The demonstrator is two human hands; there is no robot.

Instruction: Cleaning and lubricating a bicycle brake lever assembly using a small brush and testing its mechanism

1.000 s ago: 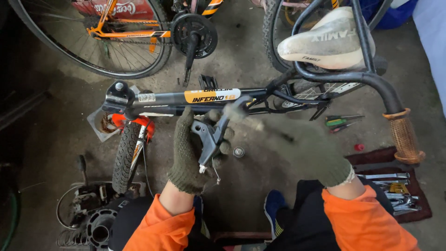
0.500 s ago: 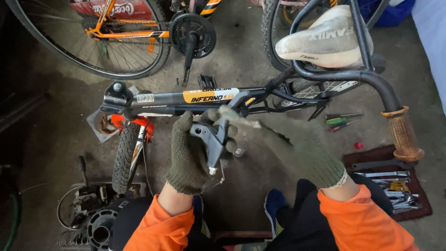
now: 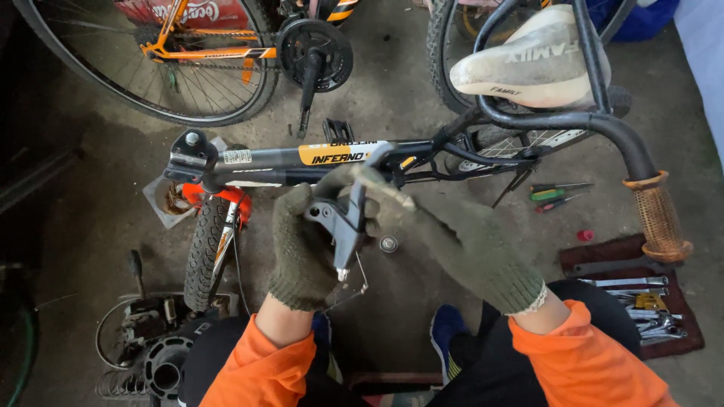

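Concrete floor (image 3: pixel 98 226) workshop: brake lever (image 3: pixel 343 222) off bike (image 3: pixel 302 158), gripped by gloved left hand (image 3: pixel 302 249), right hand (image 3: pixel 452 241) pinching its top; refitting pending.

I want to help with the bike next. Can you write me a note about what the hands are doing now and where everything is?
Left hand, in a dark green knit glove, grips the grey metal brake lever. Right hand, gloved too, pinches the lever's top end.
A thin wire hangs from the lever's lower end.
The small grey-framed bike lies on its side on the concrete floor, beyond the hands.
Screwdrivers and a dark red cloth of spanners lie to the right.
Done: lever is off the bike, in hand. Left: it is not fitted anywhere yet.
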